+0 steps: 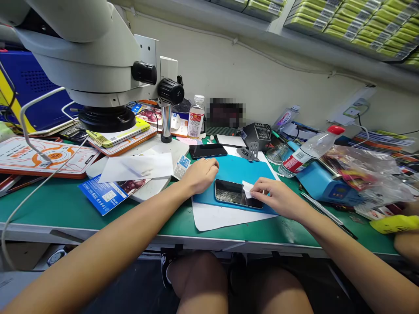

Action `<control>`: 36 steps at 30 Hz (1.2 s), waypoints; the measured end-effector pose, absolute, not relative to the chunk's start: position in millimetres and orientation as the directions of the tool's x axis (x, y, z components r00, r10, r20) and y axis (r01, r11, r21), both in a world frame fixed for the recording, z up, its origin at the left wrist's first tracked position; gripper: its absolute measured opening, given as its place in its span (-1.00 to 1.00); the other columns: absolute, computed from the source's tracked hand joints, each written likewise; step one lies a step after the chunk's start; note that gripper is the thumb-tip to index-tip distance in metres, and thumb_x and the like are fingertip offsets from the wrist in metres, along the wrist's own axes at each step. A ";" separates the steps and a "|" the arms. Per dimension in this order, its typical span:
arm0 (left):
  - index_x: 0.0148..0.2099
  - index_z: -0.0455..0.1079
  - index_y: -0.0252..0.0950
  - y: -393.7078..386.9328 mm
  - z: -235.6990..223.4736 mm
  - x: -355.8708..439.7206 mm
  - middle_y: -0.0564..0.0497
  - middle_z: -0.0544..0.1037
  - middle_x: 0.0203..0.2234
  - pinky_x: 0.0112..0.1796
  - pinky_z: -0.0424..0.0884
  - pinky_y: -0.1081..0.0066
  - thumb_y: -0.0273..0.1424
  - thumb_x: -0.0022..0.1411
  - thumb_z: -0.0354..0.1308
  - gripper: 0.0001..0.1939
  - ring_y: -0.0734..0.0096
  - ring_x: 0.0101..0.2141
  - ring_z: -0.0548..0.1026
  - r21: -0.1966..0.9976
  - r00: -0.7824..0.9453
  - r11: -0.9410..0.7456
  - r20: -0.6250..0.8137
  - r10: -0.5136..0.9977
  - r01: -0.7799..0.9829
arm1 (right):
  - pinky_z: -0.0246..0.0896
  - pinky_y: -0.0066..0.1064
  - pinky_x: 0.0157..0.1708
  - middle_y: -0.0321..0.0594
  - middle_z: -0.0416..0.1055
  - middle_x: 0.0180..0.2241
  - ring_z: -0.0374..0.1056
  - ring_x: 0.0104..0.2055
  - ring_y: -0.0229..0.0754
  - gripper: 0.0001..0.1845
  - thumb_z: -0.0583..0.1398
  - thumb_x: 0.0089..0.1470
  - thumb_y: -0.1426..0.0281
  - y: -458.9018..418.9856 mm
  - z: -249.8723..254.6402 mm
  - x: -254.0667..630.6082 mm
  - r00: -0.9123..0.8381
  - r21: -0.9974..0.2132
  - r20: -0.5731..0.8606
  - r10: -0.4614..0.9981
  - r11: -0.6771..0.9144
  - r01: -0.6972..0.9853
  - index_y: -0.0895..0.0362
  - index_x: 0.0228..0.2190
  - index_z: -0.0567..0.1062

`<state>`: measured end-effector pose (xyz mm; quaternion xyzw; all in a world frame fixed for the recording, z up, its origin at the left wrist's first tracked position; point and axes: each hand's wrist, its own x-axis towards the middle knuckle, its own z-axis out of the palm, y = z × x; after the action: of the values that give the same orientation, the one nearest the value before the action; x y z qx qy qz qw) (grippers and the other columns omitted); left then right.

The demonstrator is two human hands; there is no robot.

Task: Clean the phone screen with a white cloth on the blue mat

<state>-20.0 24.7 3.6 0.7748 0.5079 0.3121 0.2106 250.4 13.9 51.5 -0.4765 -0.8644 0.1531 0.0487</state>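
A smartphone point(231, 193) with a dark, glossy screen lies face up on a blue mat point(258, 168). My right hand point(278, 195) pinches a small white wipe point(248, 188) against the right part of the screen. Beyond the phone's left end, my left hand point(201, 175) rests low over the mat's edge with its fingers curled closed. Whatever those fingers may hold is hidden from this side. Behind them lies a second dark phone point(208, 150). White paper point(225, 219) shows under the mat's front edge.
A microscope point(108, 65) looms over the left side, its base point(155, 187) carrying white sheets point(137, 168). Bottles point(196, 117) stand at the back; another clear bottle point(309, 152) leans at right beside a blue device point(330, 183). Tweezers point(322, 209) lie right of my right hand.
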 end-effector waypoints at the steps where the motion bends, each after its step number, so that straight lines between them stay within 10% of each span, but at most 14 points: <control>1: -0.13 0.39 -0.25 24.6 3.3 -19.9 -0.08 0.58 -0.12 0.00 0.38 0.18 -0.38 0.35 -0.26 -0.62 0.14 -0.05 0.46 0.644 0.292 -0.397 0.270 0.918 0.653 | 0.28 -0.25 -0.29 -0.15 0.48 -0.33 0.43 -0.32 -0.08 -0.62 0.09 0.21 0.14 12.9 51.7 254.2 -0.534 -0.308 -0.059 0.843 0.494 0.813 0.06 -0.42 0.60; 22: -0.13 0.38 -0.25 25.2 1.9 -17.3 -0.08 0.56 -0.16 -0.04 0.35 0.14 -0.35 0.32 -0.27 -0.62 0.13 -0.10 0.43 0.672 0.309 -0.387 0.240 0.920 0.631 | 0.28 -0.26 -0.37 -0.17 0.58 -0.26 0.45 -0.27 -0.01 -0.64 0.15 0.11 0.05 -11.8 60.2 302.9 -0.137 -0.436 0.176 0.975 0.202 0.877 0.05 -0.41 0.57; 36: -0.13 0.40 -0.25 24.5 0.9 -17.4 -0.07 0.56 -0.13 -0.02 0.36 0.17 -0.35 0.33 -0.24 -0.63 0.15 -0.08 0.44 0.661 0.324 -0.416 0.265 0.908 0.625 | 0.37 -0.09 0.04 -0.07 0.54 -0.06 0.45 0.01 0.03 -0.62 0.06 0.28 0.20 -28.0 21.7 283.3 -0.404 -0.293 0.271 0.874 0.475 0.830 0.04 -0.16 0.64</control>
<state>-17.4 24.5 0.9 0.7814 0.4905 0.3120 0.2268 283.3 -28.0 21.7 -0.5095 -0.8360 0.0559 0.1961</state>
